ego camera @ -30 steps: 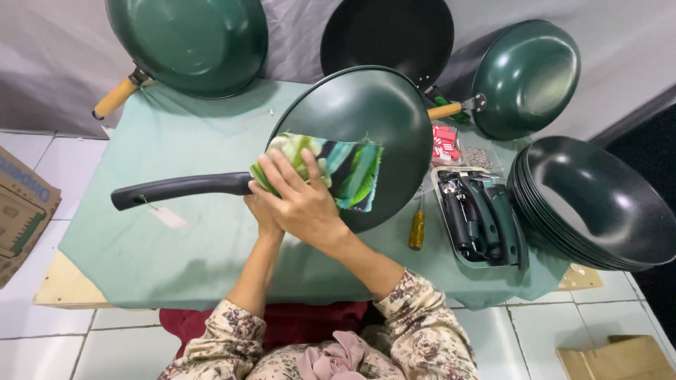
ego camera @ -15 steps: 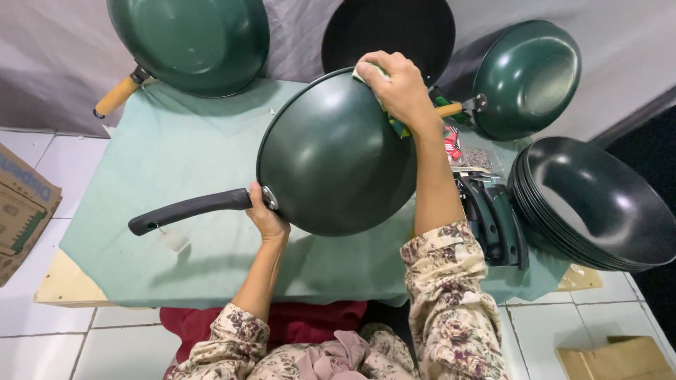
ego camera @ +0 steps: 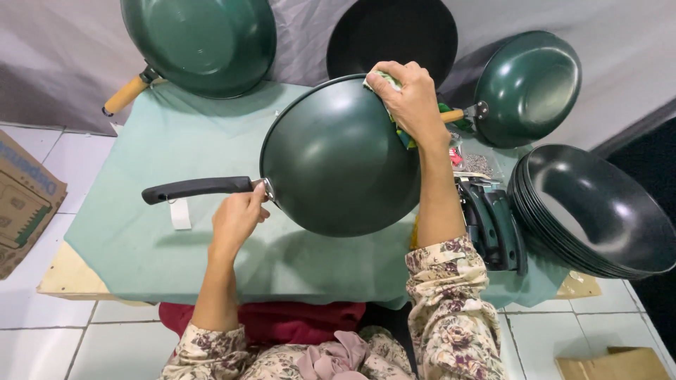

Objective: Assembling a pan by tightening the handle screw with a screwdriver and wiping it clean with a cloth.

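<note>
A dark green wok (ego camera: 336, 158) with a black handle (ego camera: 193, 188) is tilted up over the green-covered table (ego camera: 141, 239), its outer bottom facing me. My left hand (ego camera: 238, 218) grips the handle where it meets the pan. My right hand (ego camera: 410, 98) reaches over the far rim and presses a green and white printed card (ego camera: 384, 77) against the pan's edge. Most of the card is hidden behind the wok and my fingers.
Two green woks with wooden handles (ego camera: 201, 39) (ego camera: 529, 86) and a black pan (ego camera: 394, 32) lean at the back. A stack of black woks (ego camera: 598, 211) sits at the right. Black handle parts (ego camera: 493, 222) lie beside it. A cardboard box (ego camera: 24, 204) stands left.
The wok was turned over from inner side up to bottom up. My right hand moved from the pan's middle to its far rim, taking the card with it.
</note>
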